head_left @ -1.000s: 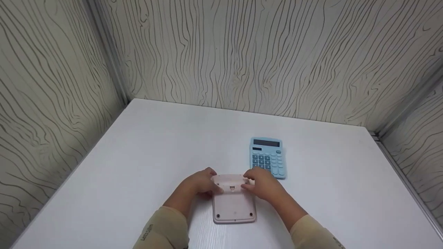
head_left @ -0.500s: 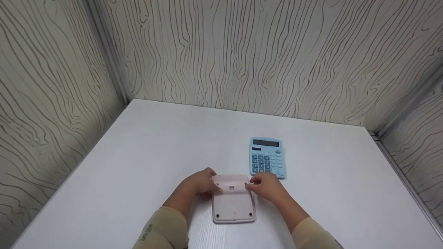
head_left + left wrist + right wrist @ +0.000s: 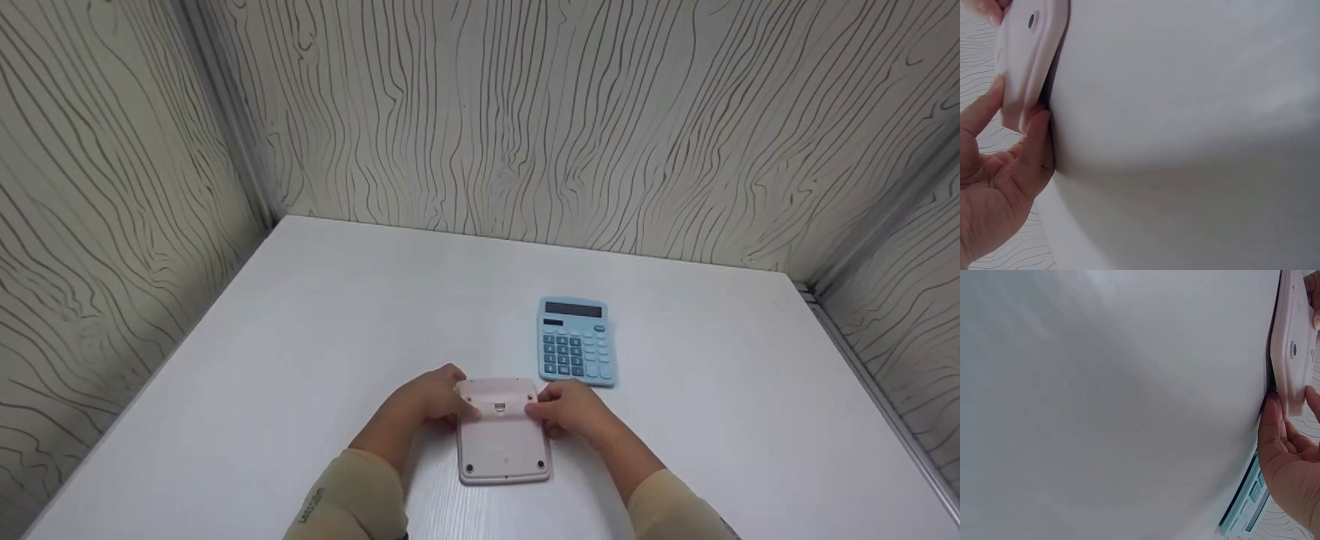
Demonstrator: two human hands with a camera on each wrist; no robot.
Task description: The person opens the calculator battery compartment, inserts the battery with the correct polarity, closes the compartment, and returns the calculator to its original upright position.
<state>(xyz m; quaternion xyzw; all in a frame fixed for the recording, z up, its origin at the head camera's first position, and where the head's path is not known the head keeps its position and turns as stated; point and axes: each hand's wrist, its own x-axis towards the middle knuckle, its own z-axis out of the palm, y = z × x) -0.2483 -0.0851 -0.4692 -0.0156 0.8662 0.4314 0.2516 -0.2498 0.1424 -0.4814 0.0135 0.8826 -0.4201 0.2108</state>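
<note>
A pale pink calculator lies face down in the head view, its back with dark round feet turned up. At its left edge my left hand grips the upper part, thumb on the back. My right hand pinches the opposite edge, thumb on top and fingers tucked underneath. Both wrist views show the fingers slipped under the pink calculator at its edge, close to the table. Its keys and screen are hidden beneath.
A light blue calculator lies face up just beyond my right hand. The white table carries both. Walls with a wood-grain pattern stand behind the table and on either side.
My right hand has shifted from the pink calculator's top right corner slightly down its right edge and taken hold there. The left hand has kept its grip.
</note>
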